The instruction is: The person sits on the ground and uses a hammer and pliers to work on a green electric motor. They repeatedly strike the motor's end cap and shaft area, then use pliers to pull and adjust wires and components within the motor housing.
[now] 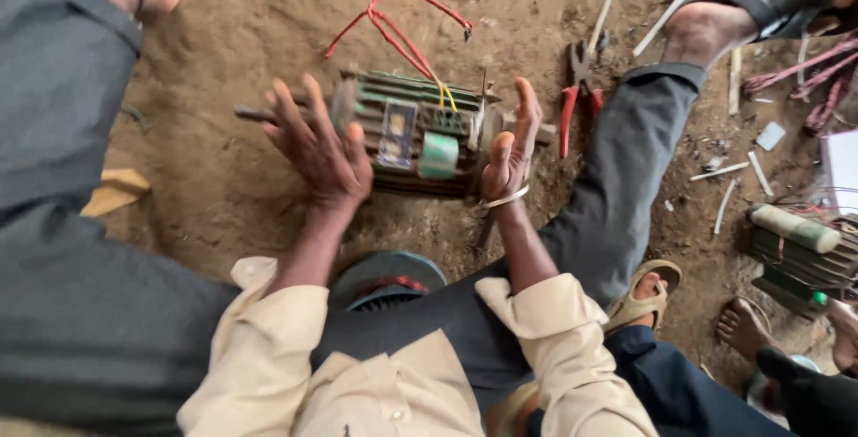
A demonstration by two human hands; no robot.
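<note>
— Head view: where is the green motor (420, 138)?
— On the dirt floor (223, 178), between both hands.
— Their grip?
— Left hand (317, 147) and right hand (511, 147) spread open, flanking its ends. Red-handled pliers (576, 88) lie just beyond the right hand.

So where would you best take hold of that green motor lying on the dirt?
Probably by its two ends, one from each side. The green motor lies on its side, ribbed body across the view, shaft stub pointing left. The left hand and right hand flank those ends, open. Avoid the red wires on top.
</note>
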